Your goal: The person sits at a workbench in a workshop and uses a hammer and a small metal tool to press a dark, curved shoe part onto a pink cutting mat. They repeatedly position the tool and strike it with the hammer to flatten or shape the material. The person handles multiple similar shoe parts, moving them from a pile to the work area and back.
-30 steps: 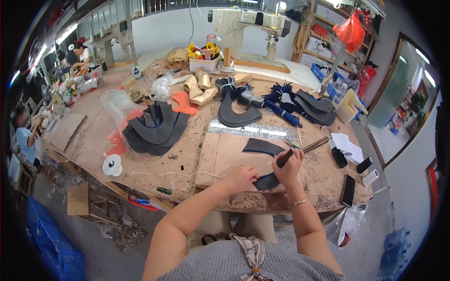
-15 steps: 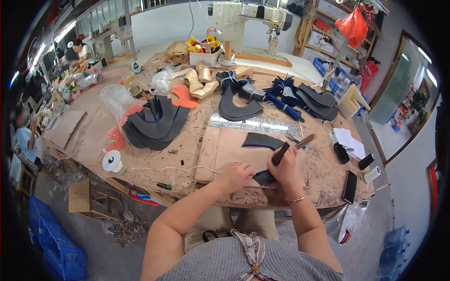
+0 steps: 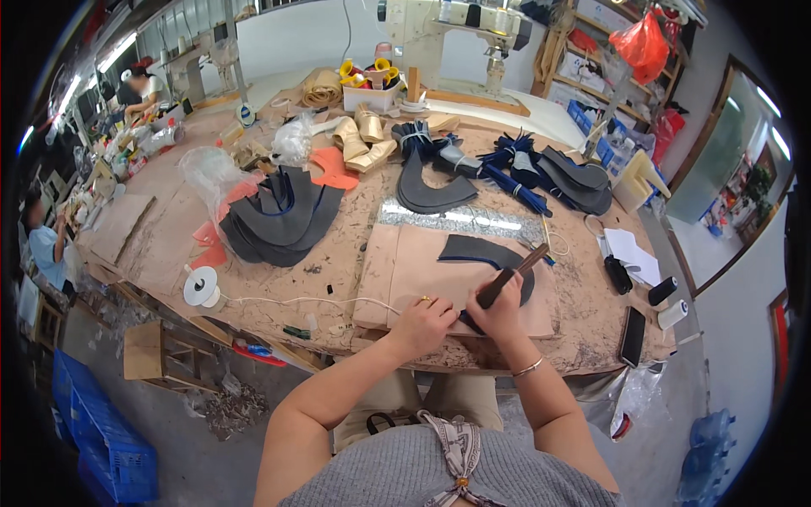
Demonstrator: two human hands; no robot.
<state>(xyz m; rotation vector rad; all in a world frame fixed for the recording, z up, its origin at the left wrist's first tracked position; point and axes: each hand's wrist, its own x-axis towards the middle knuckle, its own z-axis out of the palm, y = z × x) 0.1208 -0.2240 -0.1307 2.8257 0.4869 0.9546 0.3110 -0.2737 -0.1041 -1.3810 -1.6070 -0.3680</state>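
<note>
A dark grey curved piece [image 3: 481,248] with a blue edge lies on the pale board [image 3: 380,279] before me. My left hand [image 3: 422,325], fingers bent and pressed together, is at the piece's near end. Close beside it, my right hand [image 3: 498,314] grips a dark and brown bar-shaped hand tool [image 3: 528,259], which slants up to the right. The tool's lower end and part of the curved piece are hidden by my right hand. White cord [image 3: 338,302] runs from a white spool [image 3: 203,287] toward my left hand.
Stacked grey curved pieces [image 3: 279,228] lie to the left; more such pieces [image 3: 435,190] and blue-edged bundles [image 3: 515,160] lie beyond the board. A phone [image 3: 631,336] and thread spools [image 3: 672,314] stand right. A sewing machine [image 3: 422,42] is behind. Other people sit far left.
My right hand has moved slightly left and nearer to me with the tool, closer to my left hand. More of the curved piece's right side shows now.
</note>
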